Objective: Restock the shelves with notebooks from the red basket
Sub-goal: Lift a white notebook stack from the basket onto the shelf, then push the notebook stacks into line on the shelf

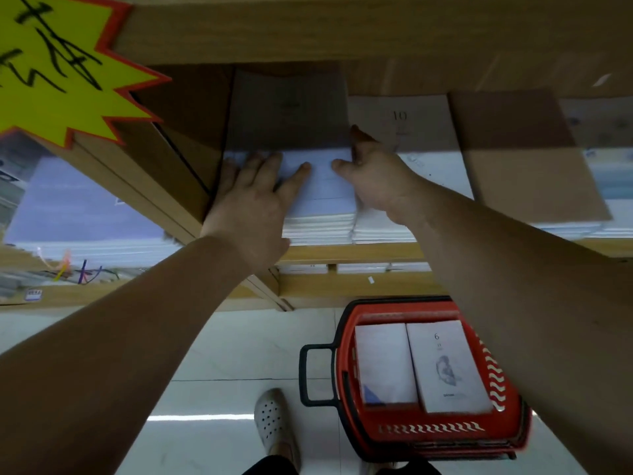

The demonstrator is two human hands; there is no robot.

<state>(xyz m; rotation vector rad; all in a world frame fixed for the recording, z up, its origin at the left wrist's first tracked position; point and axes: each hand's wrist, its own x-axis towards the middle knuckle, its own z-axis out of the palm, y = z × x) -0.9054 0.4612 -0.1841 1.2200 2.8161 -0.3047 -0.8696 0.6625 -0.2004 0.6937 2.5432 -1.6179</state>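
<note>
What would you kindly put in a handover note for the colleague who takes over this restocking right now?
The left hand lies flat on top of the pale notebook stack on the shelf.
The right hand has its thumb on the same stack and its fingers along the right edge; it holds nothing.
The red basket stands on the floor below, with a plain pile and a pile marked 6 inside.
Done: this stack is on the shelf, seemingly being squared up.
Left: shelve both basket piles.
</note>
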